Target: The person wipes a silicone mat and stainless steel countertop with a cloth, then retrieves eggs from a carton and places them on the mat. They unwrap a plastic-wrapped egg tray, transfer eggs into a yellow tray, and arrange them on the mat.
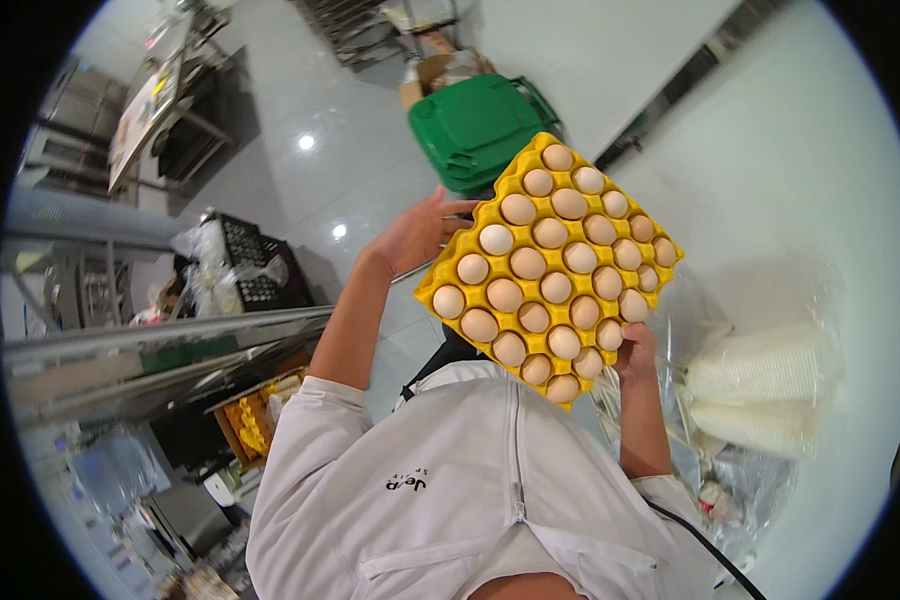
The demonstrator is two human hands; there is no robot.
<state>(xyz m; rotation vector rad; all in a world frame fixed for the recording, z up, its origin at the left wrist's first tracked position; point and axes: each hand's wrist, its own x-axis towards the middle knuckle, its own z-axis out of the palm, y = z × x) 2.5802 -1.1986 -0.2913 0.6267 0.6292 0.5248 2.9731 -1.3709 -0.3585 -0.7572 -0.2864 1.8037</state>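
Observation:
A yellow egg tray [544, 259] full of brown and pale eggs is tilted in front of my chest. My right hand [636, 351] grips its lower right edge, the thumb on top beside an egg and the other fingers hidden beneath. At the tray's upper left edge is my left hand [420, 231], its fingers spread. Some of its fingertips pass behind the rim, so whether they touch the tray cannot be made out.
A green lidded bin [480, 124] stands beyond the tray, by a cardboard box [414, 96]. Black crates [241, 259] and a metal shelf [172, 330] are at left. Bagged stacks of white containers [757, 382] lie at right beside the pale wall [787, 172].

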